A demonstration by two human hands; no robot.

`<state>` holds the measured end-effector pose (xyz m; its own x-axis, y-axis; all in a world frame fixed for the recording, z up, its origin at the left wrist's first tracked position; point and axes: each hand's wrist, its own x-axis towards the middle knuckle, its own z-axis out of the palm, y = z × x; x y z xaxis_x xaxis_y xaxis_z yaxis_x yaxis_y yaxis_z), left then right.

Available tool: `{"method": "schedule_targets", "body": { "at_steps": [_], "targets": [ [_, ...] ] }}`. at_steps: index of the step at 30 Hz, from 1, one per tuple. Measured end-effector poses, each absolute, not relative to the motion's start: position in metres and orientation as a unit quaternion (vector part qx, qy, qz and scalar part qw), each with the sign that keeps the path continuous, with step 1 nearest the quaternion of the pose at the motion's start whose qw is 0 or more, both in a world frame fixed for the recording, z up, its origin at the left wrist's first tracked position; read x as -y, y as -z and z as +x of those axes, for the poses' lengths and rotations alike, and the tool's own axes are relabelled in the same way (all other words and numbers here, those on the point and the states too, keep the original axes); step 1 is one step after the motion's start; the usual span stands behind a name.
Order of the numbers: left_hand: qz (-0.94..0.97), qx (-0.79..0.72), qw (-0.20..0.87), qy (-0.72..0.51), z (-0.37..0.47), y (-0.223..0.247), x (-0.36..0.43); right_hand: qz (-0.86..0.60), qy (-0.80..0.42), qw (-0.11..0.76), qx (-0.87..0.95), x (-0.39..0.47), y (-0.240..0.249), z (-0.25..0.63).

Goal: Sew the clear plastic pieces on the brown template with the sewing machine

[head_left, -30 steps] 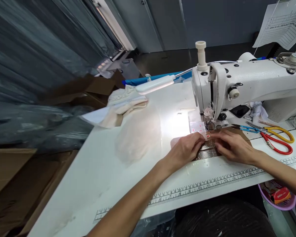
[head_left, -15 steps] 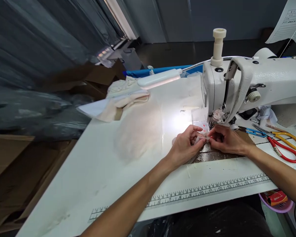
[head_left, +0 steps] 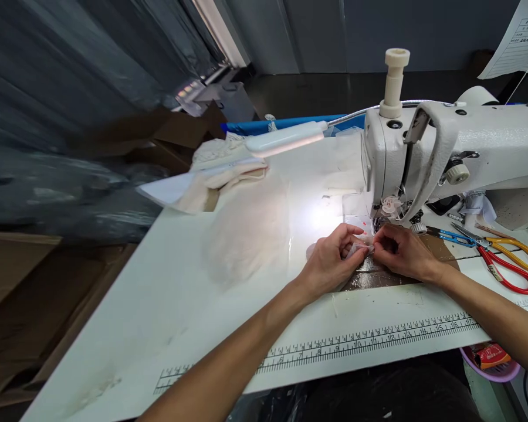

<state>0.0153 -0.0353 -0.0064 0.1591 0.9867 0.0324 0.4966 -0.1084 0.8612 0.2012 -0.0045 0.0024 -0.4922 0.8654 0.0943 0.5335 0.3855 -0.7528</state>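
My left hand (head_left: 333,258) pinches a small piece of sheer white fabric (head_left: 355,248), just in front of the sewing machine (head_left: 391,158). Close beside it, my right hand (head_left: 402,251) has its fingertips closed on the right end of the same fabric. Both hands rest low over the brown plate (head_left: 378,278) by the needle area. A pale fabric flower (head_left: 391,205) sits at the machine's needle end, right above my right hand. The fingers hide much of the held fabric.
Right of my hands lie red-handled scissors (head_left: 510,272), yellow-handled scissors (head_left: 517,249) and a blue tool (head_left: 451,235). A lamp (head_left: 286,139) lights the table (head_left: 176,316), which carries sheer pale fabric (head_left: 246,234). A printed ruler (head_left: 356,344) runs along the front edge. Cardboard boxes (head_left: 22,264) stand left.
The view has shifted slightly. Both hands keep their pinch on the fabric in nearly the same place; the right hand's fingers have moved only a little.
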Motion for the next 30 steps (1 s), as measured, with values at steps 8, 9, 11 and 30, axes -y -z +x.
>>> {"method": "schedule_targets", "body": {
  "at_steps": [8, 9, 11, 30],
  "targets": [
    [0.668, -0.556, 0.372, -0.326, 0.015, 0.007, 0.034, -0.47, -0.343, 0.23, 0.78, 0.006, -0.001, 0.199],
    [0.67, -0.555, 0.371, -0.326, 0.015, 0.006, 0.034, -0.477, -0.338, 0.223, 0.78, 0.006, -0.001, 0.198],
    [0.672, -0.553, 0.369, -0.326, 0.016, 0.006, 0.035, -0.483, -0.33, 0.213, 0.783, 0.007, -0.003, 0.196],
    [0.734, -0.452, 0.429, -0.27, 0.007, -0.009, 0.032, -0.287, -0.443, 0.28, 0.802, 0.018, -0.005, 0.203]
  ]
}}
